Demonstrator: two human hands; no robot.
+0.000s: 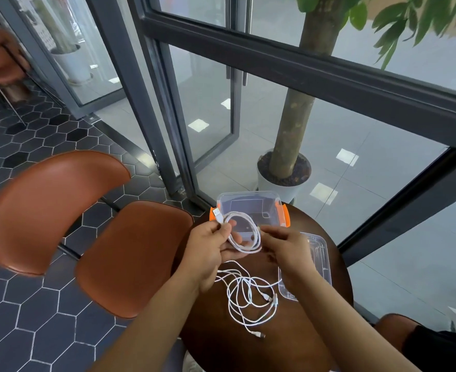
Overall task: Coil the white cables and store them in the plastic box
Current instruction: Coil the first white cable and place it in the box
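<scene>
My left hand (212,244) grips a coiled white cable (248,238) near its USB plug, which sticks up by the box's left clip. My right hand (288,247) pinches the right side of the same coil. The loop hangs in front of the clear plastic box (251,201) with orange clips, which stands open at the table's far edge. More white cables (244,296) lie loose and tangled on the dark round table (310,331) below my hands.
The box's clear lid (322,264) lies to the right, partly under my right wrist. A brown chair (130,253) stands left of the table. A potted tree (288,167) stands behind the glass wall beyond the box.
</scene>
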